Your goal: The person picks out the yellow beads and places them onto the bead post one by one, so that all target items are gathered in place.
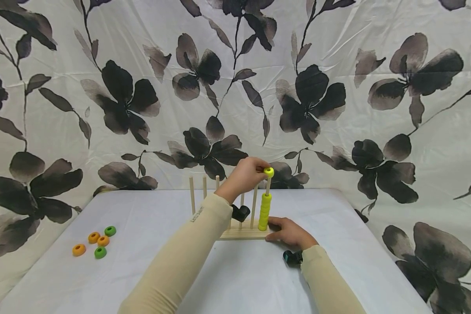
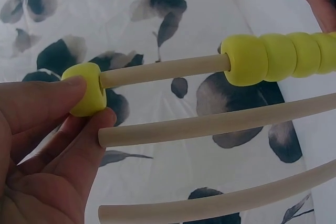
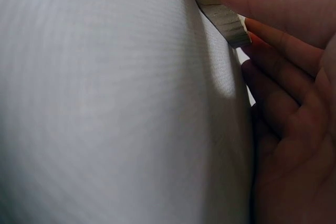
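Observation:
My left hand [image 1: 248, 175] pinches a yellow bead [image 2: 90, 102] between thumb and fingertips. That bead sits at the very tip of the rightmost peg [image 2: 163, 71], its hole facing the peg end. Lower on this same peg is a stack of several yellow beads [image 1: 264, 212]. The peg belongs to a wooden peg rack [image 1: 243, 235] with a row of upright pegs, partly hidden by my left forearm. At the rack's right end, my right hand [image 1: 292, 232] holds the base, thumb in front and fingers behind the end [image 3: 231, 27].
Loose beads lie on the left of the white-covered table [image 1: 160, 244]: orange beads [image 1: 79, 250] and green beads [image 1: 100, 252]. A floral cloth [image 1: 227, 109] hangs behind the table. Bare pegs [image 1: 192, 194] stand on the rack's left side.

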Demonstrator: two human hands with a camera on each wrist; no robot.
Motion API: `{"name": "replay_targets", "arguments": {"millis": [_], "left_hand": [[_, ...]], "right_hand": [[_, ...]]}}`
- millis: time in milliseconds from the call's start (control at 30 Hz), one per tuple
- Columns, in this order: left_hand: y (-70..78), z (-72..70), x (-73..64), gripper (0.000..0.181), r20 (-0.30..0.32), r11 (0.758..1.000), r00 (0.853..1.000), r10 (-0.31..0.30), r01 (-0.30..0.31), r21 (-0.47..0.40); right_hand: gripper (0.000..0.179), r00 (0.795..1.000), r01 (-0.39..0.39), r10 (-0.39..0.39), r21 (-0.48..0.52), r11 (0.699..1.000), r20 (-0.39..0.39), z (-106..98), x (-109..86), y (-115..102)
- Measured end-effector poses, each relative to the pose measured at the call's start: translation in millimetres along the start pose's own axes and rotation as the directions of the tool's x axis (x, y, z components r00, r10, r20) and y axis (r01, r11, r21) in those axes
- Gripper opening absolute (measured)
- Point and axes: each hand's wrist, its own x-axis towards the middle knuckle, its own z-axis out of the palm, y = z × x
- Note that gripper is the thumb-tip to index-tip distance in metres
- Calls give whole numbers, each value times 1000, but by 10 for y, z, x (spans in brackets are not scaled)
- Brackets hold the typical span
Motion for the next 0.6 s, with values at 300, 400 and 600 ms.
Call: {"name": "replay_targets", "arguments": {"millis": [300,400,600], "left_hand": [[27,2,28,30,16,1000,1000,-11,11,23],[40,0,37,30,33,1000,999,-17,16,25],[47,-10,25,28,53,997,998,-25,21,70]], "right_hand": [[69,1000,-13,13,-1,1000,7,-21,4,-11],[70,1000,-21,21,4,1000,7,-21,1,-15],[70,1000,-18,18,-3,1000,10,-1,-5,-10]]}}
